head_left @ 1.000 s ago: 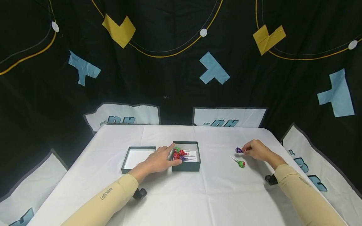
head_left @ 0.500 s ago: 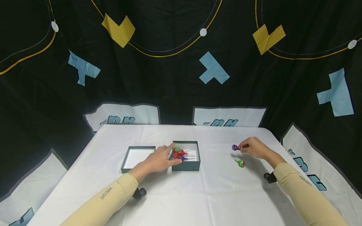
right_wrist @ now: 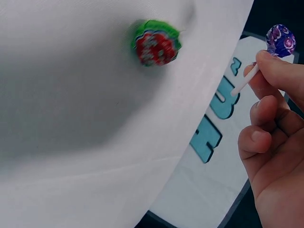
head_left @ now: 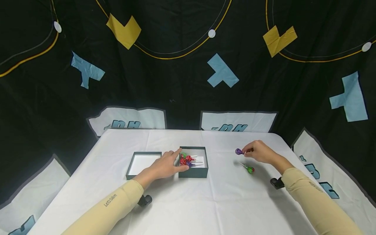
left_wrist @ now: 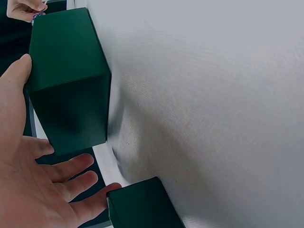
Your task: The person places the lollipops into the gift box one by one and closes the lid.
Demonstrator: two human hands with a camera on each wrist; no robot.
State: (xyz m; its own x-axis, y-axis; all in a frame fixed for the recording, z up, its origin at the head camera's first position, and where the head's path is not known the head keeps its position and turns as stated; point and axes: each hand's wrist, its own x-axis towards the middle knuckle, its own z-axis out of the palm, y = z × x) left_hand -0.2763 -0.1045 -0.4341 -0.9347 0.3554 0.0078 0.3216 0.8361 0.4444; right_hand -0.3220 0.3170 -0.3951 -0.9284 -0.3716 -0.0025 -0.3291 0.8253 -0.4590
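Observation:
My right hand (head_left: 260,152) pinches a purple-wrapped lollipop (head_left: 238,151) by its white stick between thumb and index finger, above the table. In the right wrist view the wrapped purple head (right_wrist: 281,41) sticks out past the fingertips. A green and red lollipop (head_left: 250,170) lies on the cloth below that hand. My left hand (head_left: 167,166) rests at the left side of a dark green box (head_left: 192,173), thumb and index finger spread along its edge. Inside the box lie several red, green and purple lollipops (head_left: 188,160) with their sticks pointing right.
A shallow green lid (head_left: 144,164) with a white inside lies left of the box, partly behind the left hand. Everything sits on a white-clothed table (head_left: 223,209). Beyond its far edge hangs a black curtain (head_left: 182,81) with taped shapes.
My right hand has lifted the purple lollipop off the cloth and carried it left, towards the box. The left hand and the box have stayed in place.

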